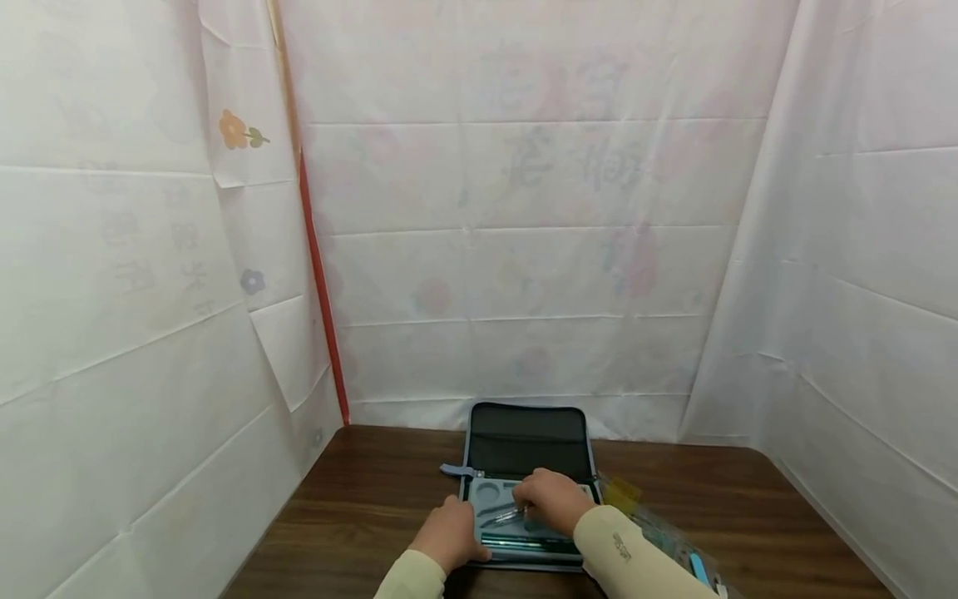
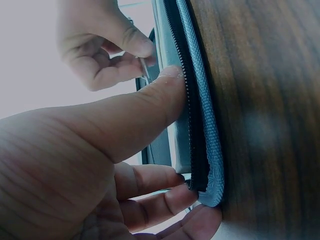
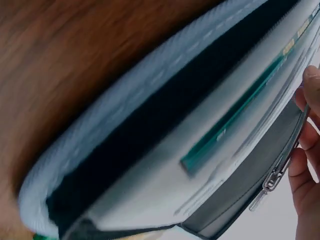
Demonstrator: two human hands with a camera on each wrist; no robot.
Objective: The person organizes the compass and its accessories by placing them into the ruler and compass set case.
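A zippered case lies unfolded on the table, its dark lid raised at the back. Its pale grey-blue tray has shaped recesses, one of them round. My left hand grips the case's left front edge, thumb over the tray's rim and fingers at the corner. Over the tray, my right hand pinches a slim silver tool that looks like a drawing compass; the hand hides part of it. The left wrist view also shows my right hand with thumb and fingertips together on a thin metal piece. Dark green pencils lie along the tray's front.
A lavender strap sticks out at the case's left. Right of the case, partly under my right sleeve, lies clear plastic packaging with yellow and blue parts. White sheets hang behind and beside the brown wooden table.
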